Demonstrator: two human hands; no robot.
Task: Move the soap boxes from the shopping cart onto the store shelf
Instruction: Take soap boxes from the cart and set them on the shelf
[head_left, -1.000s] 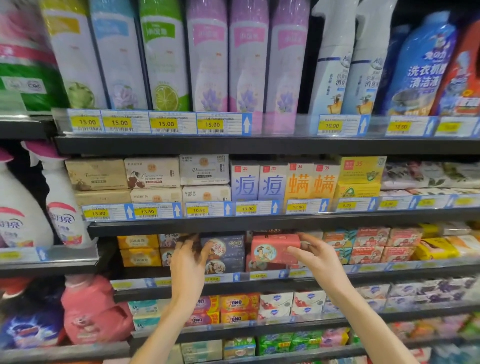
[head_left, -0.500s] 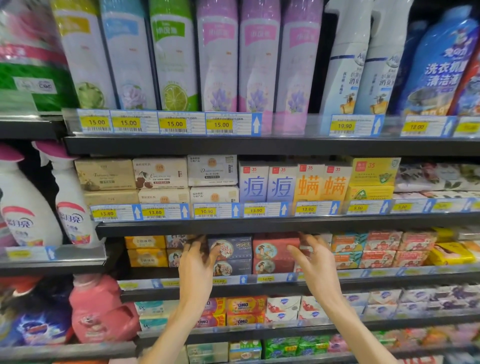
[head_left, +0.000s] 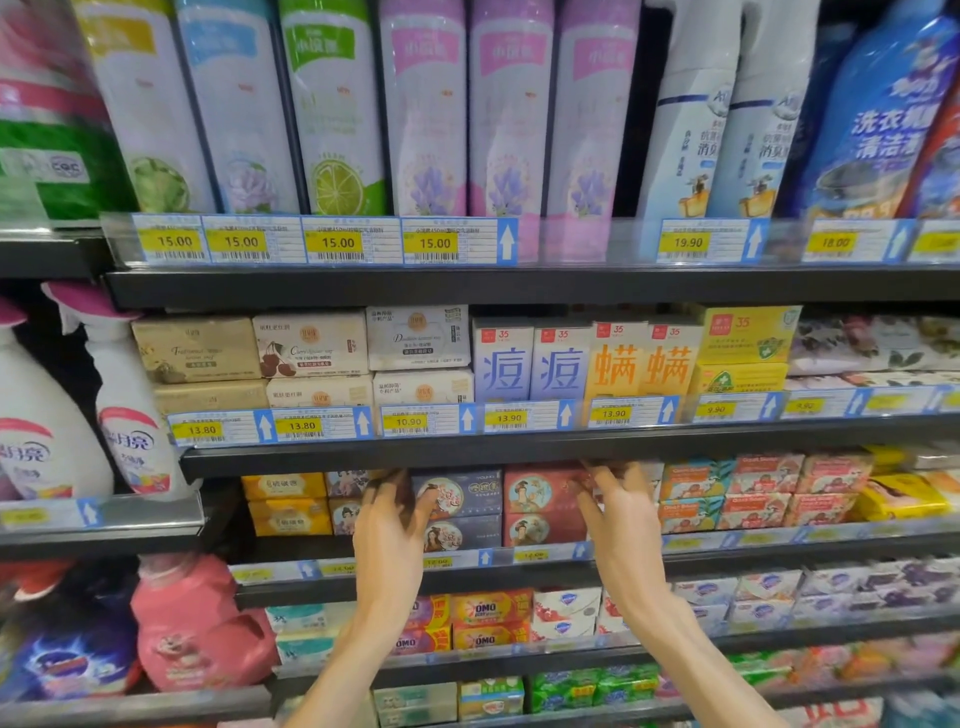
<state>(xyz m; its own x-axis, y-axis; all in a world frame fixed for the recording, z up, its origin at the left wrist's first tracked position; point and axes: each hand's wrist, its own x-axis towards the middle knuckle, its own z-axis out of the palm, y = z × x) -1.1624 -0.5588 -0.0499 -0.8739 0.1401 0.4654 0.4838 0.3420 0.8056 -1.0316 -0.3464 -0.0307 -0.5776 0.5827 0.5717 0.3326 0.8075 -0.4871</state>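
Two hands (head_left: 389, 540), two red soap boxes (head_left: 540, 491), two navy boxes (head_left: 462, 493)

bright even light, blurred edges, wide-angle bowing

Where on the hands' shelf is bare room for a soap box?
A dark gap left of the yellow boxes. Rightwards the blue boxes, red boxes and orange boxes sit packed side by side. Behind the right hand, unclear.

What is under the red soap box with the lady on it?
Under the upper red soap box lies a second red box resting on the shelf. Anything behind them is hidden.
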